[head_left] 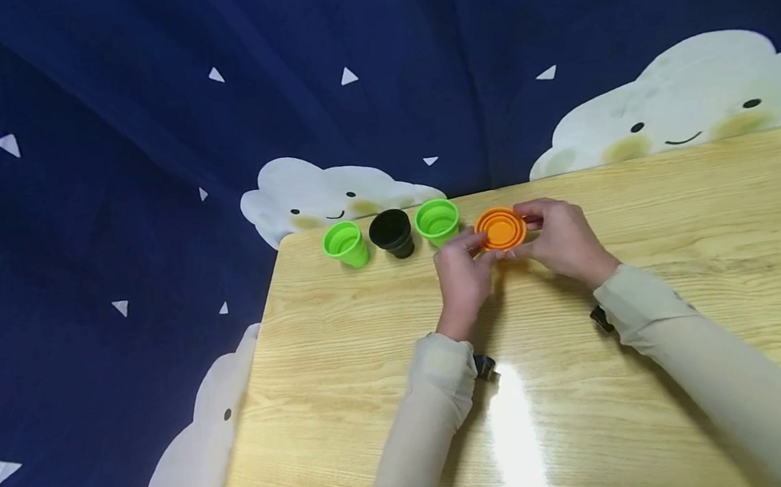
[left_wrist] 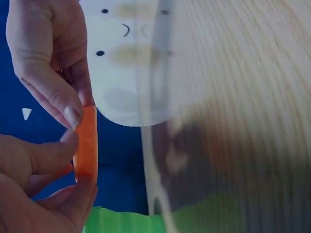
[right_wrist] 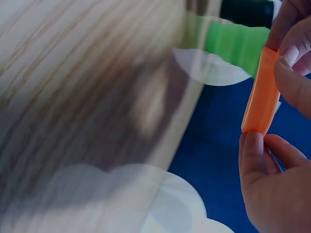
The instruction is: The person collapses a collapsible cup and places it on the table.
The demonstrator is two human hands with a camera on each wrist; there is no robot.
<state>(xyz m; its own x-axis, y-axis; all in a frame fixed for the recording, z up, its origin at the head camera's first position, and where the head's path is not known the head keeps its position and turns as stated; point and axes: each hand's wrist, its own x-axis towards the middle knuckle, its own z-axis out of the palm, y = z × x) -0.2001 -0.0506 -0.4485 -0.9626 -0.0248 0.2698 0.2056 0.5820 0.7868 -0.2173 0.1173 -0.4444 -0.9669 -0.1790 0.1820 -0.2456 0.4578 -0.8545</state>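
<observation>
An orange collapsible cup, flattened into a ringed disc, is held between both hands near the table's back edge. My left hand pinches its left side and my right hand pinches its right side. Edge-on, the orange cup shows as a thin band in the left wrist view, with fingers of both hands at its ends. The right wrist view shows the same flat cup raised off the wood. Just left of it stands a green cup, partly behind my left hand.
A black cup and another green cup stand farther left in the row. The wooden table ends at a dark blue curtain with white clouds behind it and to the left.
</observation>
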